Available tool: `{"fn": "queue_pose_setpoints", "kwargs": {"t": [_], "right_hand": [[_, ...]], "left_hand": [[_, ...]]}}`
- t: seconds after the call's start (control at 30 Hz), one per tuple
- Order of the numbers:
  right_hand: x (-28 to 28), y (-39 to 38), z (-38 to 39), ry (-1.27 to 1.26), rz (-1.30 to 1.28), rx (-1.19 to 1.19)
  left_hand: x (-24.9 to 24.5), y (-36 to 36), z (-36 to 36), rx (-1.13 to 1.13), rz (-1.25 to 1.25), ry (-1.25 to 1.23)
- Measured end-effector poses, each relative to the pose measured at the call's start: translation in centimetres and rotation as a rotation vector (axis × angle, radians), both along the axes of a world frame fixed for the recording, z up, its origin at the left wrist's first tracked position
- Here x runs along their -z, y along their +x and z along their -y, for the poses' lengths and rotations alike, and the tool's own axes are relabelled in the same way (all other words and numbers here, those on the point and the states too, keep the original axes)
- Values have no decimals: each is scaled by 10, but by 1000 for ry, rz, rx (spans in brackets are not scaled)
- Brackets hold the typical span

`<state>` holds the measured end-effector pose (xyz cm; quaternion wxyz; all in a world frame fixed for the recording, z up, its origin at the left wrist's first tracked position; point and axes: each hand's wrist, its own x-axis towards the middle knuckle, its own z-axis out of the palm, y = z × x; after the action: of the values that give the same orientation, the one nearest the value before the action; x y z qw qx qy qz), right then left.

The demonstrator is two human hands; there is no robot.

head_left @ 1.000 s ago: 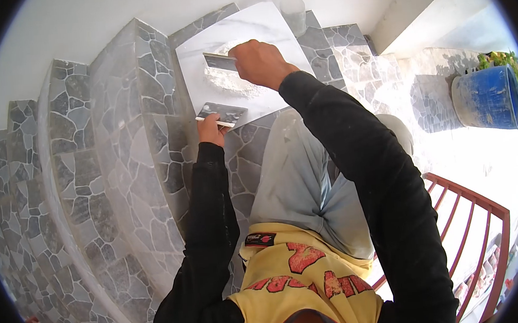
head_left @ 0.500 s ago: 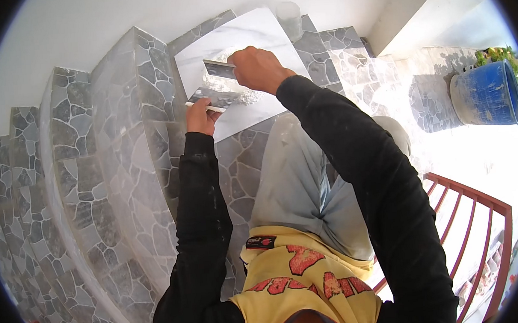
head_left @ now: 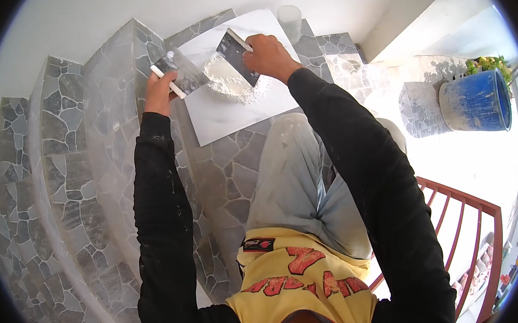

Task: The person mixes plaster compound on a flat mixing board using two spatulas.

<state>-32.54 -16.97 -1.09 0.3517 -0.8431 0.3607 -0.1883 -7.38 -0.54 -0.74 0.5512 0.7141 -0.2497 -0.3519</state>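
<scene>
My left hand [head_left: 159, 91] is closed on the white back edge of a wide scraper [head_left: 185, 72], held off the left side of the board, its shiny flat blade pointing at the powder. In my right hand [head_left: 271, 55] is a second wide scraper [head_left: 235, 55], its dark blade slanting down over the right part of the powder. The pile of white powder [head_left: 230, 87] lies lumpy and spread out on a white marble-patterned board [head_left: 223, 125]. That board rests on a stone-patterned stair step [head_left: 235, 163] in front of my knees.
A translucent cup [head_left: 289, 16] stands just beyond the board's far right corner. Stone-patterned stairs [head_left: 68, 187] descend on the left. A blue bucket [head_left: 474, 101] smeared with white is at the right, near a green plant [head_left: 492, 64]. Beside me on the right runs a red metal railing [head_left: 465, 192].
My left hand has moved up and left with its scraper, off the powder. My right hand has shifted slightly up and right, its scraper now tilted more steeply. The powder heap shows more openly.
</scene>
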Motion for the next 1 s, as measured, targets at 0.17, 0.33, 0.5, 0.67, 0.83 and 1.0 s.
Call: {"fn": "queue_pose_setpoints", "kwargs": {"t": [0.17, 0.33, 0.5, 0.67, 0.83, 1.0], "right_hand": [[35, -59, 14, 527, 16, 257], [67, -91, -9, 662, -8, 440], [111, -79, -31, 732, 193, 561], [107, -55, -68, 525, 90, 617], [96, -44, -67, 685, 88, 723], [104, -38, -68, 938, 433, 653]], "left_hand": [[11, 36, 8, -20, -106, -82], [4, 28, 12, 103, -65, -81], [23, 40, 21, 146, 126, -78], [21, 40, 22, 92, 177, -124], [24, 33, 25, 125, 213, -145], [24, 36, 25, 150, 218, -109]]}}
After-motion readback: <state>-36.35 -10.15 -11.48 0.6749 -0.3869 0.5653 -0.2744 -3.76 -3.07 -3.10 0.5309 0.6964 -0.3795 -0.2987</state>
